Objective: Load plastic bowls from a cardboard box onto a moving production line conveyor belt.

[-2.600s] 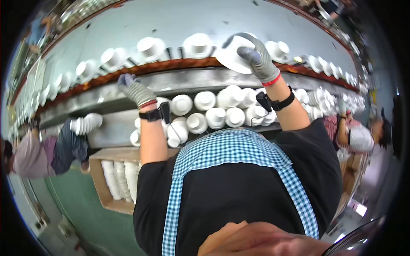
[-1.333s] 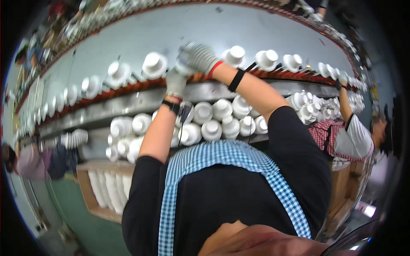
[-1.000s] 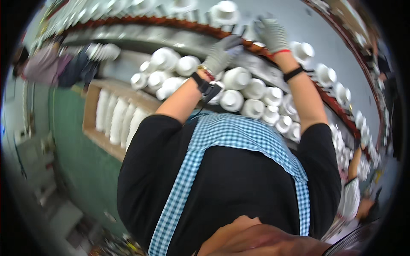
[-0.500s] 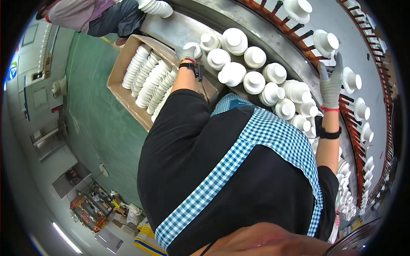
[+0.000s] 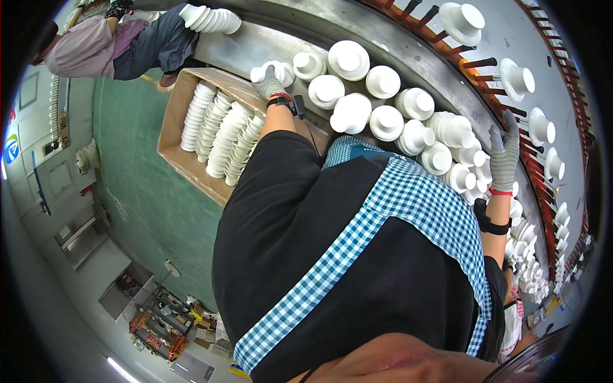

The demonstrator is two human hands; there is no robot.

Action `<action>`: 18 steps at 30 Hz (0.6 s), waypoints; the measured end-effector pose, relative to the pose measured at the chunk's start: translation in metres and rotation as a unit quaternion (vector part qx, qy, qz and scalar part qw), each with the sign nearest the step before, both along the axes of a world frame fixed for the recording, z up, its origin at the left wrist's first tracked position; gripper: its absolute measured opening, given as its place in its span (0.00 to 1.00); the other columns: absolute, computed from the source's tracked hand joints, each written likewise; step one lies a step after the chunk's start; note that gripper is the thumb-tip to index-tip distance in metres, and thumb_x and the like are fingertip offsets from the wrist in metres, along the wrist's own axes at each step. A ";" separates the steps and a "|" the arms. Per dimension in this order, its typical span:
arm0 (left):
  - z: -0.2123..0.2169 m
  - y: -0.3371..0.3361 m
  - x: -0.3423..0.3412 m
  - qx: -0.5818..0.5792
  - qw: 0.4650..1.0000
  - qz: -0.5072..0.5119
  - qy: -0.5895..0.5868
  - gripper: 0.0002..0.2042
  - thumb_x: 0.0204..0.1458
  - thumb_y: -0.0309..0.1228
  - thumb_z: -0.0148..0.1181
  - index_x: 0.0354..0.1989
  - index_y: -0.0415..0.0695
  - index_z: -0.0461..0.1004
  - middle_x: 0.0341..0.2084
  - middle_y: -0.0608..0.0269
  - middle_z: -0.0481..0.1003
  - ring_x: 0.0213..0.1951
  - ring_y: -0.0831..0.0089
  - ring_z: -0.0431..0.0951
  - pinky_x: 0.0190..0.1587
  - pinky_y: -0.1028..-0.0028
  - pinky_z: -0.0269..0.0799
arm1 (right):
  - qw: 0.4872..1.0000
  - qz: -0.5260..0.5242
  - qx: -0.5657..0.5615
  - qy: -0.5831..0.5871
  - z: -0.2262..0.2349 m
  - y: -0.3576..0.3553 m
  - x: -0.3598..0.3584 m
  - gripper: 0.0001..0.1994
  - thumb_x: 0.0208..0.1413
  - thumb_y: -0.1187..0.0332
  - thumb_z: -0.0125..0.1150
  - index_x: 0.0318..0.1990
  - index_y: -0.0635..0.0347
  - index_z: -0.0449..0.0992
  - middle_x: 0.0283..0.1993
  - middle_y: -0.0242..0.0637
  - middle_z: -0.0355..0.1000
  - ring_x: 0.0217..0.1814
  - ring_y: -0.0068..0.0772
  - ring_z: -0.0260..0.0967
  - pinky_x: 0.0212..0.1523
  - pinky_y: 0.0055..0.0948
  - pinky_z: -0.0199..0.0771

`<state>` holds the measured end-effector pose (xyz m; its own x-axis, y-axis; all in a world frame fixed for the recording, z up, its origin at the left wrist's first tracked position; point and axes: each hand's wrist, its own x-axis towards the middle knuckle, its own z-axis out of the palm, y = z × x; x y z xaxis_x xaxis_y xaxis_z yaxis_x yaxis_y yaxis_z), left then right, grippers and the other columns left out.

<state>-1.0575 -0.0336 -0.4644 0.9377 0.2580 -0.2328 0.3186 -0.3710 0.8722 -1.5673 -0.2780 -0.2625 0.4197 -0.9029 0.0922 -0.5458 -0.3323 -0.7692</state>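
My left hand (image 5: 273,84), in a grey glove, is closed round a white flanged cup-shaped piece (image 5: 259,74) above the far edge of the cardboard box. Its fingers partly cover the piece, and another white piece lies close against it. My gloved right hand (image 5: 504,153) is raised beside the rack of brown pegs (image 5: 488,78), fingers apart and nothing in them. On the pegs nearby sit white pieces, one (image 5: 517,80) beyond my fingertips and one (image 5: 541,126) to their right. Between my hands, several more white pieces (image 5: 386,122) stand in stacks on the metal table.
The open cardboard box (image 5: 172,156) at left holds rows of nested white pieces (image 5: 223,140). A person (image 5: 153,45) sits at the far left near a long white stack (image 5: 211,20). Part of another person (image 5: 514,319) shows at lower right. The metal ledge (image 5: 255,48) runs along the rack.
My right hand has come down and away from a white piece on the rack. My left hand has shifted slightly left, towards the box. The view has turned slightly.
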 end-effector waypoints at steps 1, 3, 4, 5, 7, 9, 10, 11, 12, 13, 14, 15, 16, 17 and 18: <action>0.011 0.000 0.002 -0.090 0.996 0.001 -0.016 0.26 0.40 0.32 0.72 0.47 0.36 0.72 0.41 0.54 0.77 0.37 0.60 0.78 0.43 0.62 0.75 | 1.000 0.007 0.005 -0.012 0.000 0.000 0.003 0.27 0.55 0.69 0.57 0.63 0.65 0.61 0.60 0.44 0.65 0.43 0.28 0.65 0.51 0.27 0.67; 0.041 -0.004 0.001 -0.152 0.986 -0.018 -0.057 0.23 0.45 0.32 0.69 0.48 0.36 0.71 0.40 0.59 0.76 0.38 0.63 0.77 0.43 0.63 0.74 | 0.998 0.004 0.055 -0.036 0.002 0.005 0.012 0.26 0.55 0.70 0.56 0.62 0.66 0.62 0.57 0.45 0.67 0.41 0.27 0.65 0.49 0.26 0.69; 0.061 -0.009 -0.003 -0.224 0.972 -0.021 -0.071 0.22 0.46 0.31 0.68 0.49 0.37 0.70 0.41 0.60 0.76 0.39 0.64 0.76 0.43 0.65 0.74 | 0.999 0.009 0.041 -0.027 0.004 0.008 0.019 0.26 0.55 0.71 0.56 0.61 0.66 0.63 0.53 0.42 0.69 0.38 0.26 0.64 0.45 0.24 0.70; 0.081 -0.019 -0.010 -0.294 0.953 -0.029 -0.066 0.21 0.47 0.31 0.67 0.49 0.37 0.70 0.42 0.62 0.75 0.40 0.65 0.76 0.43 0.66 0.73 | 0.997 0.030 0.037 -0.067 0.006 0.013 0.028 0.25 0.54 0.72 0.56 0.61 0.66 0.63 0.53 0.41 0.70 0.40 0.27 0.67 0.45 0.26 0.70; 0.124 -0.030 -0.043 -0.438 0.869 -0.229 -0.027 0.22 0.48 0.31 0.67 0.51 0.39 0.69 0.44 0.62 0.73 0.43 0.66 0.75 0.47 0.68 0.72 | 0.990 0.107 -0.065 0.060 0.013 0.026 0.046 0.26 0.54 0.69 0.55 0.62 0.63 0.62 0.57 0.43 0.68 0.48 0.36 0.69 0.52 0.34 0.67; 0.163 -0.056 -0.095 -0.390 0.831 -0.394 -0.043 0.25 0.46 0.32 0.69 0.51 0.39 0.67 0.44 0.59 0.73 0.46 0.65 0.74 0.50 0.67 0.71 | 0.981 0.163 0.102 0.025 0.023 0.051 0.062 0.32 0.51 0.63 0.61 0.64 0.62 0.58 0.57 0.49 0.66 0.54 0.43 0.66 0.55 0.39 0.64; 0.180 -0.069 -0.126 -0.358 0.806 -0.468 -0.065 0.27 0.44 0.33 0.70 0.52 0.39 0.67 0.44 0.58 0.73 0.47 0.65 0.74 0.51 0.67 0.70 | 0.970 0.179 0.152 0.057 0.029 0.059 0.072 0.36 0.49 0.60 0.65 0.64 0.61 0.57 0.58 0.52 0.64 0.58 0.46 0.64 0.59 0.40 0.62; 0.197 -0.079 -0.161 -0.311 0.783 -0.527 -0.108 0.28 0.42 0.33 0.71 0.52 0.40 0.66 0.45 0.58 0.72 0.48 0.65 0.73 0.52 0.66 0.69 | 0.956 0.261 0.051 -0.123 0.044 0.071 0.068 0.38 0.46 0.57 0.67 0.64 0.60 0.58 0.58 0.52 0.63 0.61 0.47 0.62 0.63 0.39 0.60; 0.208 -0.090 -0.198 -0.258 0.757 -0.584 -0.138 0.30 0.39 0.32 0.71 0.52 0.41 0.66 0.46 0.57 0.71 0.49 0.63 0.72 0.53 0.65 0.68 | 0.963 0.235 0.002 -0.129 0.047 0.075 0.083 0.39 0.45 0.56 0.69 0.64 0.59 0.58 0.58 0.52 0.63 0.61 0.48 0.62 0.63 0.39 0.60; 0.218 -0.099 -0.234 -0.201 0.728 -0.632 -0.174 0.31 0.37 0.32 0.72 0.53 0.43 0.66 0.47 0.56 0.69 0.51 0.62 0.71 0.54 0.63 0.68 | 0.959 0.233 -0.082 -0.137 0.055 0.078 0.088 0.39 0.44 0.56 0.70 0.63 0.59 0.59 0.58 0.52 0.63 0.61 0.48 0.62 0.62 0.38 0.61; 0.230 -0.105 -0.263 -0.184 0.679 -0.663 -0.256 0.35 0.33 0.29 0.72 0.55 0.46 0.65 0.50 0.54 0.66 0.54 0.59 0.67 0.57 0.61 0.64 | 0.971 0.166 -0.076 -0.156 0.060 0.079 0.086 0.39 0.41 0.56 0.71 0.60 0.61 0.61 0.58 0.55 0.63 0.59 0.51 0.63 0.61 0.41 0.62; 0.241 -0.113 -0.287 -0.102 0.632 -0.673 -0.370 0.38 0.31 0.27 0.71 0.58 0.47 0.62 0.52 0.52 0.65 0.57 0.56 0.64 0.60 0.60 0.60 | 0.980 0.103 -0.057 -0.163 0.064 0.077 0.082 0.38 0.38 0.56 0.73 0.58 0.62 0.63 0.58 0.57 0.62 0.58 0.54 0.64 0.59 0.44 0.64; 0.250 -0.119 -0.307 -0.149 0.620 -0.698 -0.327 0.39 0.34 0.28 0.70 0.60 0.47 0.60 0.53 0.51 0.65 0.58 0.57 0.64 0.61 0.61 0.60 | 0.971 0.055 0.020 -0.231 0.067 0.073 0.071 0.35 0.38 0.58 0.74 0.54 0.61 0.66 0.56 0.52 0.65 0.56 0.47 0.66 0.58 0.40 0.67; 0.256 -0.125 -0.323 -0.189 0.610 -0.717 -0.280 0.39 0.36 0.28 0.70 0.61 0.47 0.57 0.54 0.50 0.64 0.58 0.57 0.64 0.61 0.62 0.60 | 0.950 -0.008 0.092 -0.300 0.065 0.067 0.058 0.27 0.42 0.59 0.73 0.48 0.60 0.69 0.50 0.44 0.70 0.51 0.35 0.70 0.52 0.33 0.72; 0.262 -0.125 -0.348 -0.273 0.572 -0.742 -0.219 0.38 0.41 0.27 0.67 0.63 0.46 0.55 0.58 0.52 0.61 0.60 0.59 0.63 0.62 0.63 0.58 | 0.919 -0.018 0.131 -0.373 0.067 0.066 0.027 0.25 0.44 0.61 0.71 0.48 0.59 0.70 0.47 0.42 0.71 0.49 0.31 0.70 0.51 0.30 0.73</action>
<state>-1.4059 -0.1590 -0.2022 0.0287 -0.8963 0.4425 -0.2872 0.4166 0.8625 -1.5400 -0.2120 -0.1960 0.2978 -0.9472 0.1192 0.1577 -0.0743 -0.9847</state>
